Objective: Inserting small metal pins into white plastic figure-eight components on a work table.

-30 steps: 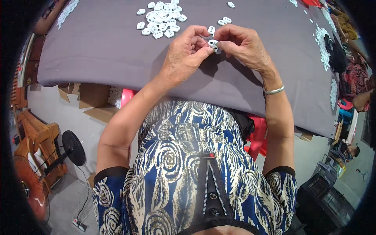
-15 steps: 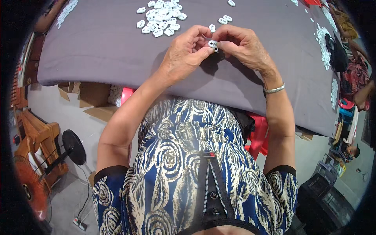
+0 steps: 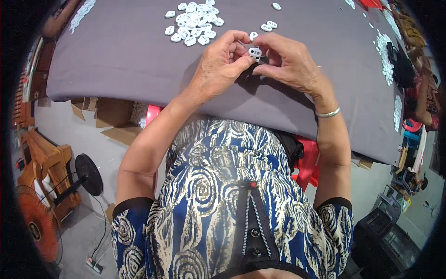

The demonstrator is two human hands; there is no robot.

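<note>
Fingers of our left hand (image 3: 219, 63) pinch a white two-holed piece (image 3: 254, 52) just left of our right hand (image 3: 296, 63), thumb and forefinger spread.

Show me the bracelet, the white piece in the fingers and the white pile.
Bracelet (image 3: 329, 113), head view: silver band.
White piece (image 3: 255, 53), head view: face turned up.
White pile (image 3: 196, 20), head view: middle.

the grey cloth-covered table (image 3: 125, 58) bears heaped and scattered white pieces (image 3: 193, 23)
</note>
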